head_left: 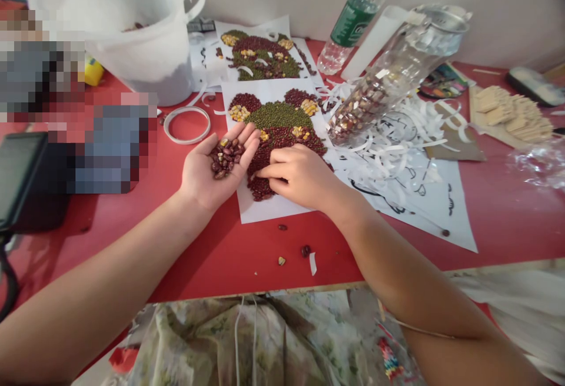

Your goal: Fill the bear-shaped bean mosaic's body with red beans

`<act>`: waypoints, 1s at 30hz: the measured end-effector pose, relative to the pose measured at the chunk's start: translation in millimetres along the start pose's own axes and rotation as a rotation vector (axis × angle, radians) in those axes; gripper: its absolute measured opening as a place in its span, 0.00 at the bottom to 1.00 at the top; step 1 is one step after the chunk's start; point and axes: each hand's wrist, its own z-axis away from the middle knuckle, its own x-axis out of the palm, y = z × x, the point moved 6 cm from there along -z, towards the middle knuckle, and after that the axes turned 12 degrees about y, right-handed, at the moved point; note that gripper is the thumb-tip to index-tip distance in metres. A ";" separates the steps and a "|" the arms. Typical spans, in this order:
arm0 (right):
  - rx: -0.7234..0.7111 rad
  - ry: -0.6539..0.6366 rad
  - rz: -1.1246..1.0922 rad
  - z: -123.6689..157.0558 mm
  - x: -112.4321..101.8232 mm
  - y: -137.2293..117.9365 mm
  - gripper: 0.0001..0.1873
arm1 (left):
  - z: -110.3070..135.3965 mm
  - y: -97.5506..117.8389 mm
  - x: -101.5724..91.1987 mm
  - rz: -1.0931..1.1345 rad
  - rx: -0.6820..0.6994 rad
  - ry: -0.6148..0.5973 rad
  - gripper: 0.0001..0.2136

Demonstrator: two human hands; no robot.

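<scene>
My left hand [216, 165] is cupped palm up beside the bean picture, and a small heap of dark red beans [227, 157] with a few yellow kernels lies in it. My right hand [300, 175] is over the picture, palm down. Its index finger is stretched out, the tip touching the dark red beans in the lower left part; the other fingers are bent. The bean picture [282, 116] on white paper has a round animal-like face of green and red beans, with yellow kernels at the ears and eyes. My right hand covers its lower right part.
A white bucket [132, 56] and a tape roll [187, 125] stand left. Behind lies a second bean picture [260, 50]. To the right are a green-labelled bottle [353, 24], a tilted bottle of beans [362, 97], paper strips [392, 156] and wooden sticks [514, 112]. Loose beans [305, 250] lie near the edge.
</scene>
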 end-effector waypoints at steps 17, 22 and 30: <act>0.003 0.454 -0.263 -2.0 -34.9 -18.9 0.08 | 12.6 -19.3 -2.5 -0.202 -0.081 0.010 0.20; 0.022 0.337 -0.133 -2.1 -30.9 -25.4 0.06 | 17.7 -29.5 -2.6 -0.212 -0.130 -0.046 0.20; 0.080 0.337 -0.062 -1.7 -35.1 -18.7 0.08 | 20.7 -36.3 -3.8 -0.141 -0.197 -0.007 0.19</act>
